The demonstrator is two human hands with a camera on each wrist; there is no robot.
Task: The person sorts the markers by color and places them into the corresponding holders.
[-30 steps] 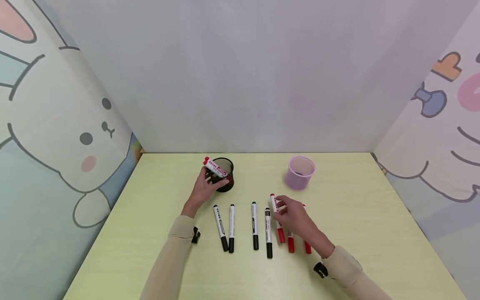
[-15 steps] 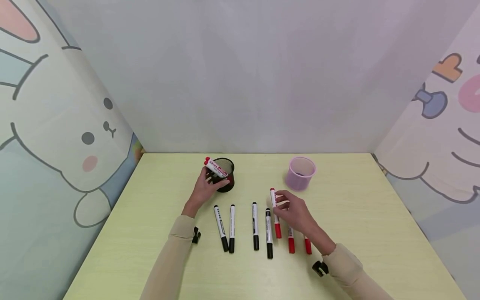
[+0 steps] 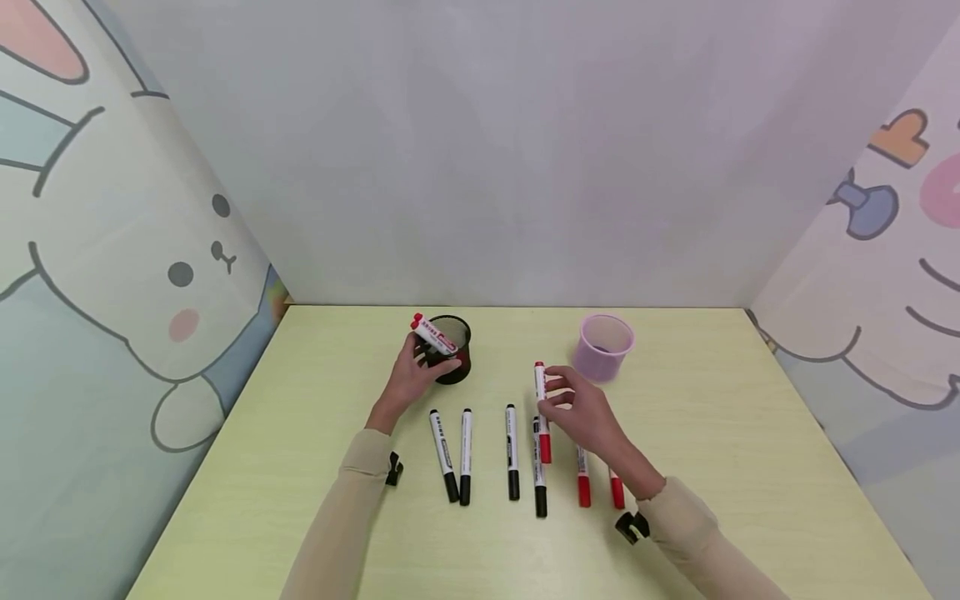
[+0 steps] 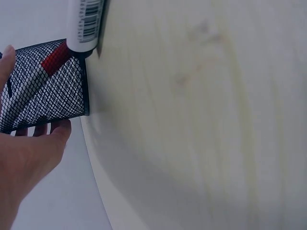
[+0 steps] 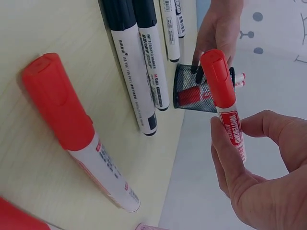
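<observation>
My left hand (image 3: pixel 408 379) grips a black mesh pen cup (image 3: pixel 463 367) near the table's back left. Red-capped markers (image 3: pixel 435 336) lean in the cup with their tail ends above the rim; a red cap (image 4: pixel 56 58) shows through the mesh in the left wrist view. With thumb and fingers, my right hand (image 3: pixel 588 414) pinches a red whiteboard marker (image 5: pixel 218 79), cap end down toward me in the head view. That marker is over a black-capped marker (image 3: pixel 540 500). Two red-capped markers (image 3: pixel 583 490) lie below the right hand, partly hidden by it and the wrist.
Several black-capped whiteboard markers (image 3: pixel 512 454) lie in a row on the pale wooden table (image 3: pixel 225 500). A pink-purple cup (image 3: pixel 600 365) stands at the back right, with something dark inside. A grey-white backdrop (image 3: pixel 510 167) rises behind the table.
My right hand has picked up the red marker and carried it left and farther from me, over the black-capped marker. My left hand keeps its hold on the mesh pen cup.
</observation>
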